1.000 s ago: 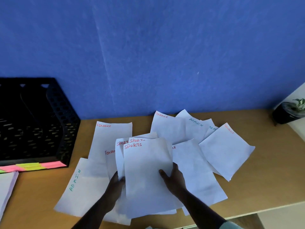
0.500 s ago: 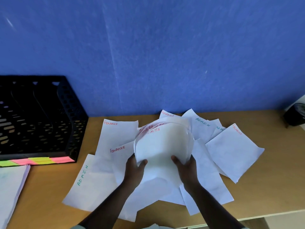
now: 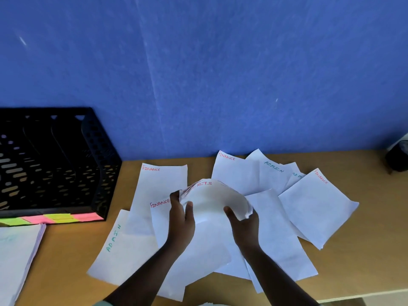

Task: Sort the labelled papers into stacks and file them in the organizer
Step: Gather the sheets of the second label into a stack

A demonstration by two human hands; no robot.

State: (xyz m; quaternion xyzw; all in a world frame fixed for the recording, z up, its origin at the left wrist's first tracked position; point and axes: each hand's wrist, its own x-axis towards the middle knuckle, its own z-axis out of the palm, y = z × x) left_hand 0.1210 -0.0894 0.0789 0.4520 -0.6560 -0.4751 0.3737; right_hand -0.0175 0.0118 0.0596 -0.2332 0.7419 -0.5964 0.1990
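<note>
We hold the SPORTS sheets (image 3: 213,200) bowed between left hand (image 3: 182,219) and right hand (image 3: 242,221), fingers curled round both edges, apparently squaring them; they hang over the scattered papers (image 3: 313,206); the organizer (image 3: 101,173) waits far left.

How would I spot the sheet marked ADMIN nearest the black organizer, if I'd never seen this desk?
Start at the black organizer against the blue wall, on the wooden desk. Just right of its front corner, white sheets fan out; the ADMIN sheet lies at their left edge, beside the left hand. Its green lettering runs sideways up the edge, unlike the red FINANCE labels nearby.
</note>
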